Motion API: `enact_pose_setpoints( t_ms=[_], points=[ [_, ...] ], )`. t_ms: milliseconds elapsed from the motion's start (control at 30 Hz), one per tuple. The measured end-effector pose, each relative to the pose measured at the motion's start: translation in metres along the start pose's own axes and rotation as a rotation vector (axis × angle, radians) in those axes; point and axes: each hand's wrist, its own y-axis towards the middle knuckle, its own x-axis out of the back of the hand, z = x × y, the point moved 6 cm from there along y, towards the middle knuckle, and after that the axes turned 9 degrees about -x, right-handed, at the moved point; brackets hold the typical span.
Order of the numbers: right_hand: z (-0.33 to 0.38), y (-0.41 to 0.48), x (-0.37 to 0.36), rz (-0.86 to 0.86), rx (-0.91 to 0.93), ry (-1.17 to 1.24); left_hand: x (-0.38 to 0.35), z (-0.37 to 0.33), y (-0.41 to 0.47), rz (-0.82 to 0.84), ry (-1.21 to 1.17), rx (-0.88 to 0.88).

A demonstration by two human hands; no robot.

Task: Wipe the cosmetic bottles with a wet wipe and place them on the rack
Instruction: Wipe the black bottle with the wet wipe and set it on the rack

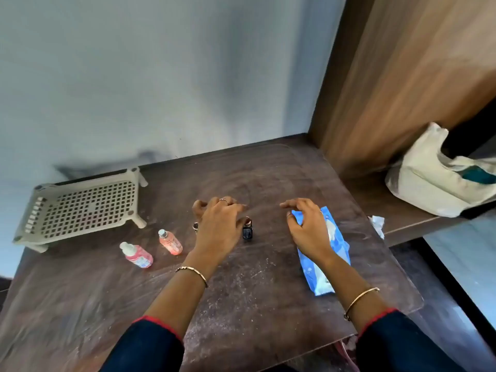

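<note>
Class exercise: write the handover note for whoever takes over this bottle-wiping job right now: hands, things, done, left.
Left hand: loosely curled, empty, over the small dark bottle.
Right hand: loosely curled, empty, above the blue wipe pack.
Things: pink bottle and orange-pink bottle on the table, between left hand and rack; a second small bottle peeks out beside the left hand.
Done: nothing shows; the rack holds no bottle.
Left: draw a wipe, wipe all four bottles, rack them.
</note>
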Motion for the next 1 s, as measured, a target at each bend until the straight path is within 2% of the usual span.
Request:
enact_pose_setpoints(
  t_ms=[300, 467, 1000],
  points=[
    [-0.084, -0.019, 0.036, -0.243, -0.345, -0.012, -0.025, -0.004, 0.006, 0.032, 0.062, -0.018],
    [-0.109, -0.027, 0.046, -0.236, -0.507, -0.017, -0.035, -0.004, 0.008, 0.052, 0.083, -0.016],
    [-0.117, -0.014, 0.044, -0.236, -0.636, -0.054, -0.038, 0.001, 0.015, 0.067, 0.037, 0.018]
  ],
)
